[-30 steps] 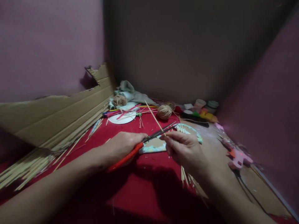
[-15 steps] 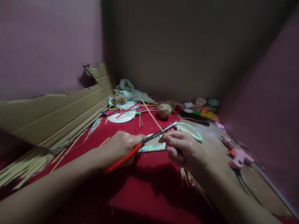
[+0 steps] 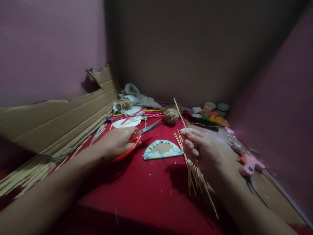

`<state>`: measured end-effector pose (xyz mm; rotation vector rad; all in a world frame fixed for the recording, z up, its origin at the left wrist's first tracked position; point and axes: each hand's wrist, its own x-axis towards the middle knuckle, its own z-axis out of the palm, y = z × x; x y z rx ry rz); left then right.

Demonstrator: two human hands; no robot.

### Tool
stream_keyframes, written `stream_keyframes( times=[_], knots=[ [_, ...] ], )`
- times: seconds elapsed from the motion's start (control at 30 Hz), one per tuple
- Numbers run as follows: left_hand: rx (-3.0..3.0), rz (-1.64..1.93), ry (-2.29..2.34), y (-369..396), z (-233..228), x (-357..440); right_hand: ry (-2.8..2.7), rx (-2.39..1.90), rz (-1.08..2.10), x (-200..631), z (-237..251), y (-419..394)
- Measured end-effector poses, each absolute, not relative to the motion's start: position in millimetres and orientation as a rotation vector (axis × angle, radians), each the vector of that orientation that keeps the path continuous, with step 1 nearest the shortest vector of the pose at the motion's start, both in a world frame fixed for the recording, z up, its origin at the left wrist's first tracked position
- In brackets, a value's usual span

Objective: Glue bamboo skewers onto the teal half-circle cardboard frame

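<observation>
Our left hand [image 3: 117, 142] holds scissors [image 3: 137, 138] | right hand [image 3: 202, 150] pinches sticks [image 3: 193, 169] | we should hold the bunch tight and even.

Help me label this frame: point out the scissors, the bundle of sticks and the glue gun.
scissors [image 3: 146, 128], head view, on the blades.
bundle of sticks [image 3: 194, 174], head view, below the right hand.
glue gun [image 3: 249, 162], head view, on its pink body.

The half-disc [image 3: 162, 149] lies between scissors [image 3: 137, 138] at left and, seemingly, skewers [image 3: 193, 166] at right.
</observation>
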<state>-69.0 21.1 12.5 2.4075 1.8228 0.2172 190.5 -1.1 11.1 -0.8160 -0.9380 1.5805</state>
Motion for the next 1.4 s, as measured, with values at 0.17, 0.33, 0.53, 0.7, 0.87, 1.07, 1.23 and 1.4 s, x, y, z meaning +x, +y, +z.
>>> stream_keyframes(
  times=[0.17,0.33,0.53,0.7,0.87,1.07,1.23,1.4],
  knots=[
    [2.44,-0.12,1.912,35,1,-80,-1.075,-0.877,1.667,189,1,-5],
    [2.631,0.356,1.726,28,5,-78,-1.194,-1.008,1.629,181,-2,-13],
    [1.534,0.859,1.076,10,9,-34,-1.33,-1.006,1.644,173,-4,-21],
    [1.25,0.963,0.96,5,3,-26,-1.409,-1.031,1.667,165,-6,-25],
    [1.427,1.129,0.987,0,6,-26,-1.26,-0.936,1.812,160,-11,-28],
    [1.526,1.219,1.049,-6,8,-21,-1.117,-0.8,1.936,158,-15,-28],
    [1.566,1.243,1.095,-10,9,-20,-1.067,-0.775,1.965,157,-17,-26],
    [1.663,1.312,1.115,-11,7,-20,-1.06,-0.772,1.974,157,-18,-26]
  ],
)
